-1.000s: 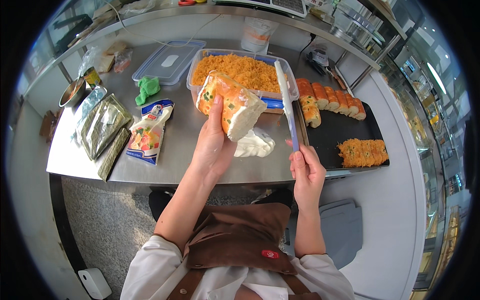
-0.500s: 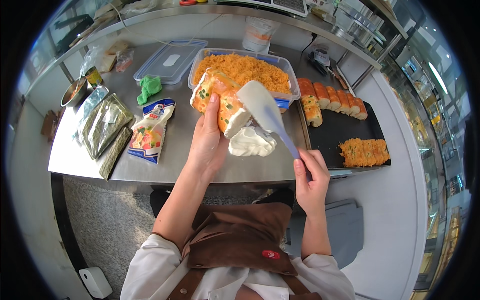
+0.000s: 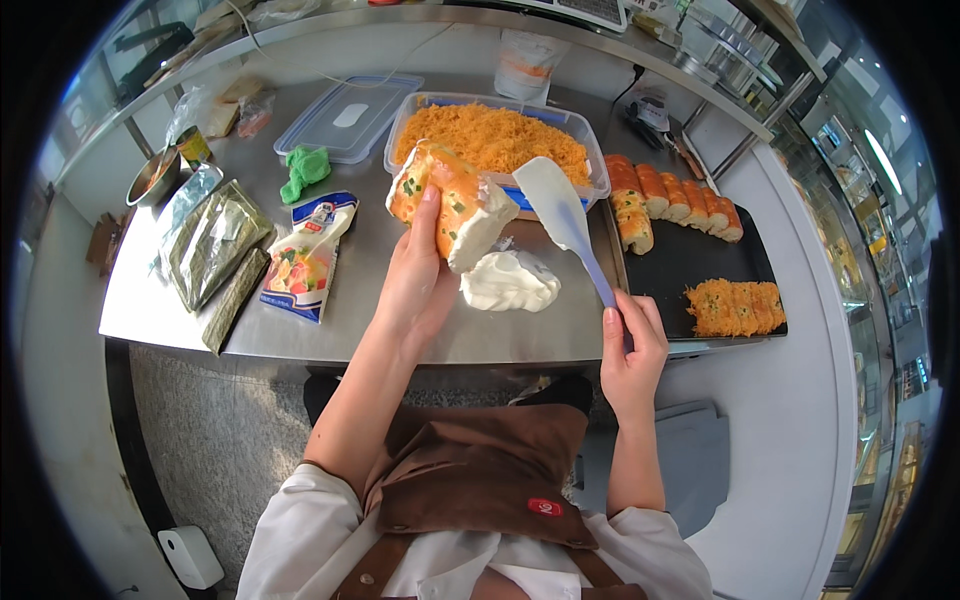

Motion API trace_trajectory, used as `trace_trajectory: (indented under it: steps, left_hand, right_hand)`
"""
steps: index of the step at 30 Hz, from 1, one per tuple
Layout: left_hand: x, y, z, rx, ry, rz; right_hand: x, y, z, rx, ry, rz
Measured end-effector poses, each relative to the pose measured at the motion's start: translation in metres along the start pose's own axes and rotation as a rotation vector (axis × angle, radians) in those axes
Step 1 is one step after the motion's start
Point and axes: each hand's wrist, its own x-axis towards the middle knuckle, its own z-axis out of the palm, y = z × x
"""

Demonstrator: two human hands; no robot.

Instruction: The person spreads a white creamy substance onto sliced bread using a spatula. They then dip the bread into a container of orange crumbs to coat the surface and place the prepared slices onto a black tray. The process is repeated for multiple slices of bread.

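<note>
In my left hand (image 3: 418, 270) is a golden bread roll (image 3: 452, 205) flecked with green, held up over the steel table with white cream smeared on its ends. My right hand (image 3: 634, 352) grips the blue handle of a spatula (image 3: 553, 205), whose pale blade points up and away, just right of the roll and apart from it. Below the roll, a mound of white cream (image 3: 510, 281) lies on the tabletop. Behind it stands a clear plastic tub (image 3: 597, 150) full of shredded orange floss (image 3: 490, 132), partly hidden by the roll and the blade.
At right, a black tray (image 3: 690, 268) bears plain rolls (image 3: 680, 195) and a floss-coated roll (image 3: 735, 307). Leftward lie a tub lid (image 3: 345, 118), a green cloth (image 3: 303, 172), a printed packet (image 3: 310, 255) and seaweed sheets (image 3: 215, 245). A metal shelf (image 3: 400, 16) spans the back.
The spatula has moved right, away from the roll's edge, leaving a gap between them. My left hand still holds the roll in about the same place.
</note>
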Motion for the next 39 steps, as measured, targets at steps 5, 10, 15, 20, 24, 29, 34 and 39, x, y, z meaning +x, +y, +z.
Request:
trace_trajectory:
  steps: [5, 10, 15, 20, 24, 29, 34, 39]
  left_hand:
    - [0.000, 0.004, -0.002, -0.257, 0.053, -0.189]
    - [0.000, 0.005, -0.006, -0.530, 0.037, -0.386]
    - [0.002, 0.006, -0.010, -0.489, -0.003, -0.370]
    - [0.005, 0.011, -0.011, 0.001, 0.052, 0.025]
    - [0.017, 0.006, -0.036, 0.589, 0.183, 0.487]
    - [0.031, 0.013, -0.059, 1.092, 0.176, 0.917]
    - [0.041, 0.019, -0.057, 1.002, 0.165, 0.875]
    - [0.064, 0.039, -0.044, 0.773, 0.108, 0.702]
  right_hand:
    - [0.002, -0.003, 0.013, -0.029, -0.047, -0.131]
    - [0.001, 0.018, 0.017, -0.050, 0.114, -0.116]
    - [-0.004, 0.030, 0.032, -0.112, 0.012, -0.243]
    - [-0.012, 0.074, 0.017, -0.103, 0.071, -0.083]
    - [-0.006, 0.077, 0.001, -0.245, -0.300, 0.140]
    - [0.012, 0.088, 0.013, -0.325, -0.539, 0.081]
    - [0.030, 0.093, 0.019, -0.323, -0.622, 0.087]
    - [0.070, 0.070, 0.019, -0.198, -0.593, 0.004]
